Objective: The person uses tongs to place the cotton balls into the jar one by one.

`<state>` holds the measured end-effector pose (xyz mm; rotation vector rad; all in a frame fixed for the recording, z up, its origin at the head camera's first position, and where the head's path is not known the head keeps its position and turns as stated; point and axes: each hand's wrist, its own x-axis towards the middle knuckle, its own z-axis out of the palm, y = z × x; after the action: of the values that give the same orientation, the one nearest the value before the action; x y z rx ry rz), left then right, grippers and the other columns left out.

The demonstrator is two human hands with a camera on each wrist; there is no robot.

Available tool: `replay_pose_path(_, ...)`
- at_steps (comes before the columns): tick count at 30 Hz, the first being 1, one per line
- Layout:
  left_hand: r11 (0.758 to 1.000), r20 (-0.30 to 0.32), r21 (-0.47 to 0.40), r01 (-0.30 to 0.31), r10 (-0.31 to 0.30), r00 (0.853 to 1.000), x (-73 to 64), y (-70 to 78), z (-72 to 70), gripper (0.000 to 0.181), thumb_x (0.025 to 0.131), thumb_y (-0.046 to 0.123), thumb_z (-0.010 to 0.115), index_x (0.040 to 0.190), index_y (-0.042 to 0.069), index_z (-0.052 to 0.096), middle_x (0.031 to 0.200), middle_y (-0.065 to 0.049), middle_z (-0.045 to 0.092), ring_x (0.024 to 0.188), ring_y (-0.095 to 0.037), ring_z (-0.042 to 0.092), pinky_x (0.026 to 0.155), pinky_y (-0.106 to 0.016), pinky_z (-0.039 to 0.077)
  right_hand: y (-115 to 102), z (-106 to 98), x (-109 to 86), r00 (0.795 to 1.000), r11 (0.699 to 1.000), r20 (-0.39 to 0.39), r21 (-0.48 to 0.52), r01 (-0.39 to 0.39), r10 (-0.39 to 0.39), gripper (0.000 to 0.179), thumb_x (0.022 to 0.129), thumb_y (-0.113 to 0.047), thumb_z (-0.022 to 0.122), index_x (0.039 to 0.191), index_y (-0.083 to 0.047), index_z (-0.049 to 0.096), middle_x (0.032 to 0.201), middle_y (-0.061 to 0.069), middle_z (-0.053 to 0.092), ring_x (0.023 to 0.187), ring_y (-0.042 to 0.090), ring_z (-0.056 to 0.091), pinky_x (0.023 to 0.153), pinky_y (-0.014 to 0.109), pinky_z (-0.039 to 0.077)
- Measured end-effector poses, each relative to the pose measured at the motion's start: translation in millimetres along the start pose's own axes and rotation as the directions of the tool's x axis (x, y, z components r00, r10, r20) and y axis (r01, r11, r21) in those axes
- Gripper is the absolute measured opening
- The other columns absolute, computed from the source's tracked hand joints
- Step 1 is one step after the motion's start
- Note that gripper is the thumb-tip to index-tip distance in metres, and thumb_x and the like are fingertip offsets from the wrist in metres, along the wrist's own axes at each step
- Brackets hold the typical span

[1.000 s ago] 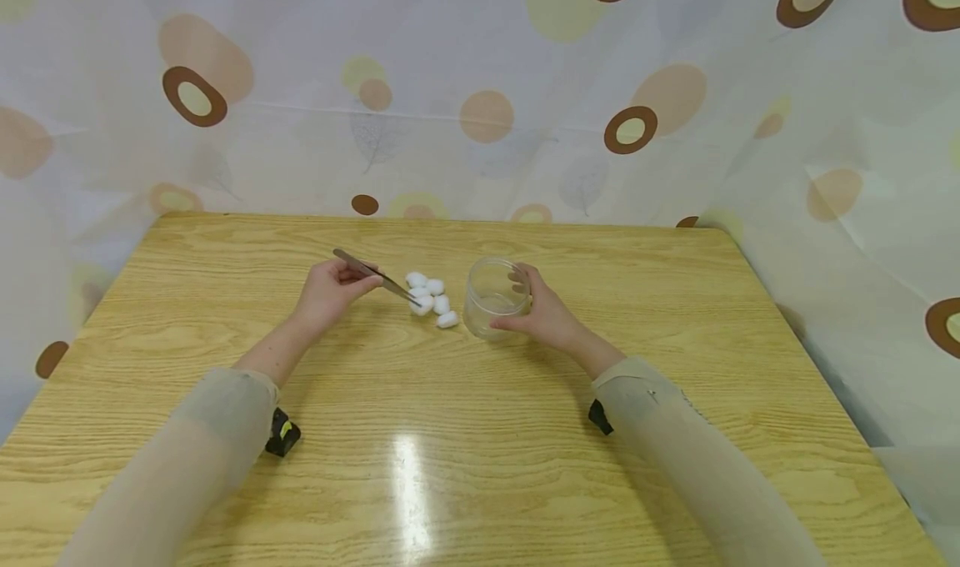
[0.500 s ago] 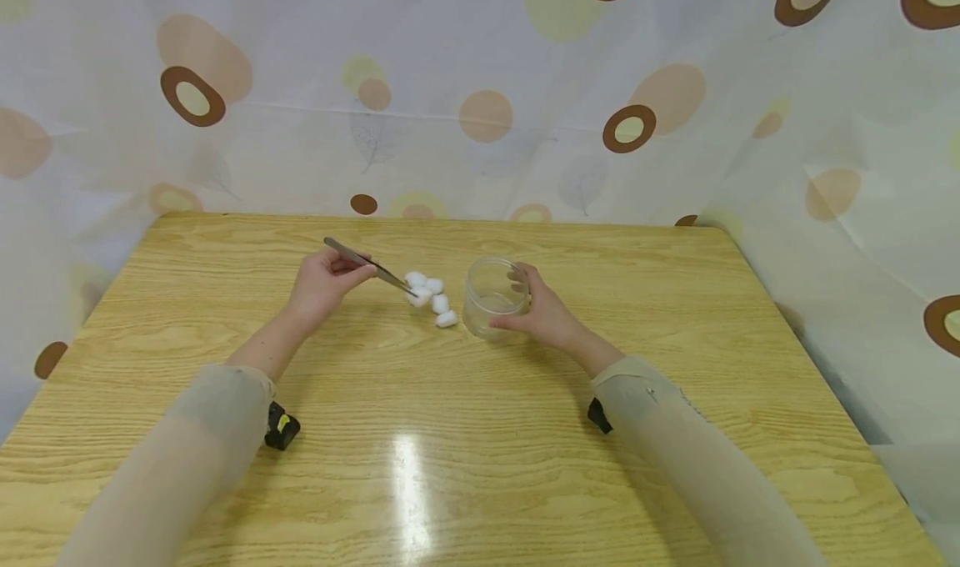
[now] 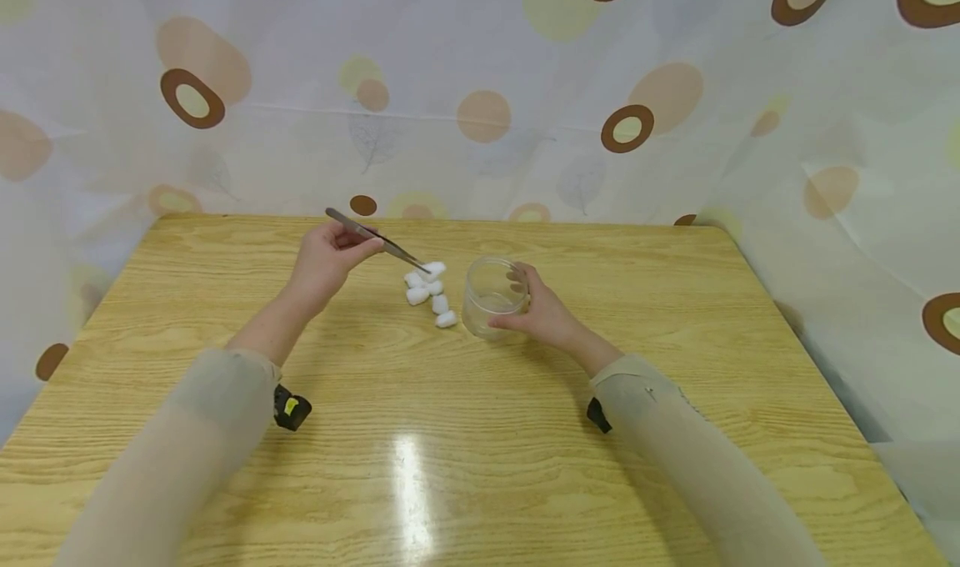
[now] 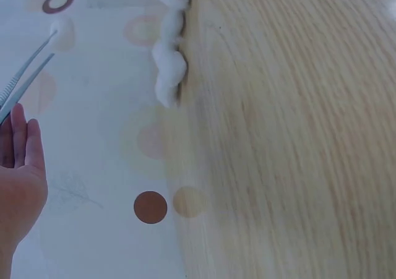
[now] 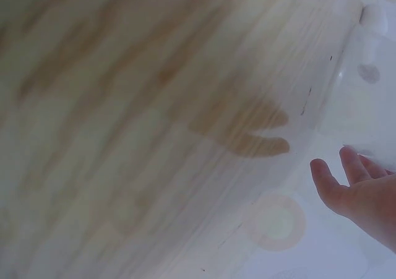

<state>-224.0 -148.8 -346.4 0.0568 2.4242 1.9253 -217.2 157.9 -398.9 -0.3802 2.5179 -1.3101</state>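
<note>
Metal tweezers point(image 3: 393, 248) are pinched in my left hand point(image 3: 321, 263), slanting down to the right. At their tips hangs a white cotton ball point(image 4: 64, 34), raised above the others in the left wrist view. Just below, several more cotton balls point(image 3: 417, 296) lie in a loose cluster on the table. My right hand point(image 3: 553, 317) grips a clear, round, open-topped jar point(image 3: 493, 298) from its right side, thumb in front and fingers behind. The jar stands upright right of the cotton balls, and no cotton shows inside it. The right wrist view catches only part of that hand.
The wood-grain table point(image 3: 480, 434) carries everything. A patterned curtain point(image 3: 420, 158) hangs along its back edge and around the sides. Small black devices point(image 3: 292, 408) sit under both forearms at the sleeve cuffs.
My left hand has moved up and away toward the back of the table, lifting one cotton ball from the front of the cluster with the tweezers. The right hand and jar have stayed put.
</note>
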Motion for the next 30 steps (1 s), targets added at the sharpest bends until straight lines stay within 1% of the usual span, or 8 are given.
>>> replay_pose_path(7, 0.998, 0.025, -0.051, -0.032, 0.033, 0.999, 6.9, 13.6, 16.3, 0.034, 0.089, 0.02, 0.065, 0.116, 0.001, 0.059, 0.092, 0.011, 0.06, 0.092, -0.003, 0.059, 0.099, -0.033, 0.048, 0, -1, -1.5, 1.0, 1.0, -0.003, -0.018, 0.002, -0.002, 0.095, 0.079, -0.024, 0.076, 0.148, -0.009, 0.013, 0.151, 0.016, 0.028, 0.139, 0.034, 0.027, 0.111, 0.055, 0.029)
replay_pose_path(10, 0.996, 0.038, -0.078, -0.045, 0.048, 0.998, 10.5, 17.7, 25.3, 0.028, 0.089, 0.018, 0.065, 0.111, 0.002, 0.059, 0.103, 0.0, 0.064, 0.093, -0.003, 0.059, 0.099, -0.031, 0.048, 1, -1, -1.3, 1.0, 1.0, -0.001, -0.016, 0.003, -0.003, 0.095, 0.079, -0.024, 0.076, 0.148, -0.009, 0.012, 0.151, 0.016, 0.027, 0.139, 0.034, 0.027, 0.111, 0.055, 0.029)
replay_pose_path(12, 0.995, 0.05, -0.084, -0.056, 0.06, 0.997, 12.8, 20.2, 31.5, 0.026, 0.089, 0.017, 0.065, 0.11, 0.003, 0.06, 0.113, -0.009, 0.063, 0.093, -0.003, 0.06, 0.098, -0.03, 0.049, 1, -1, -1.1, 1.0, 1.0, -0.004, -0.016, 0.001, -0.001, 0.095, 0.079, -0.023, 0.076, 0.148, -0.009, 0.012, 0.151, 0.016, 0.027, 0.139, 0.034, 0.027, 0.111, 0.055, 0.029)
replay_pose_path(14, 0.994, 0.062, -0.078, -0.077, 0.082, 0.995, 15.3, 22.7, 37.5, 0.027, 0.088, 0.017, 0.065, 0.111, 0.003, 0.061, 0.119, -0.014, 0.062, 0.093, -0.004, 0.061, 0.096, -0.029, 0.05, 0, -1, -1.4, 1.0, 1.0, -0.006, -0.016, -0.001, 0.001, 0.095, 0.079, -0.023, 0.076, 0.148, -0.009, 0.012, 0.151, 0.016, 0.027, 0.139, 0.034, 0.027, 0.111, 0.055, 0.029)
replay_pose_path(18, 0.992, 0.088, -0.055, -0.115, 0.119, 0.989, 19.0, 25.6, 47.2, 0.03, 0.088, 0.016, 0.066, 0.114, 0.001, 0.062, 0.11, -0.011, 0.066, 0.091, -0.005, 0.062, 0.095, -0.031, 0.051, -1, -1, -2.5, 1.0, 1.0, 0.0, -0.012, -0.003, 0.003, 0.095, 0.08, -0.023, 0.075, 0.149, -0.009, 0.011, 0.151, 0.016, 0.027, 0.139, 0.034, 0.027, 0.111, 0.055, 0.029)
replay_pose_path(21, 0.992, 0.097, -0.042, -0.119, 0.123, 0.988, 21.0, 26.1, 52.2, 0.03, 0.088, 0.016, 0.066, 0.113, 0.0, 0.062, 0.106, -0.008, 0.066, 0.088, -0.005, 0.062, 0.094, -0.031, 0.051, -2, -1, -2.6, 1.0, 1.0, 0.006, -0.005, -0.007, 0.008, 0.096, 0.08, -0.024, 0.075, 0.149, -0.009, 0.011, 0.152, 0.016, 0.026, 0.139, 0.034, 0.027, 0.11, 0.055, 0.03)
replay_pose_path(26, 0.992, 0.102, -0.036, -0.12, 0.123, 0.987, 23.7, 24.7, 59.3, 0.029, 0.088, 0.014, 0.066, 0.112, -0.001, 0.062, 0.11, -0.015, 0.066, 0.087, -0.006, 0.063, 0.09, -0.03, 0.052, -1, 0, -1.3, 1.0, 1.0, 0.004, -0.001, -0.008, 0.008, 0.096, 0.08, -0.025, 0.076, 0.149, -0.009, 0.011, 0.151, 0.016, 0.027, 0.139, 0.034, 0.027, 0.11, 0.055, 0.03)
replay_pose_path(30, 0.993, 0.11, -0.021, -0.119, 0.12, 0.987, 25.2, 21.7, 64.0, 0.03, 0.088, 0.015, 0.066, 0.112, -0.001, 0.062, 0.11, -0.016, 0.066, 0.089, -0.009, 0.063, 0.088, -0.029, 0.053, 0, 0, -0.2, 1.0, 1.0, -0.007, -0.003, 0.006, -0.006, 0.095, 0.079, -0.023, 0.076, 0.148, -0.008, 0.012, 0.15, 0.017, 0.029, 0.138, 0.035, 0.028, 0.111, 0.055, 0.029)
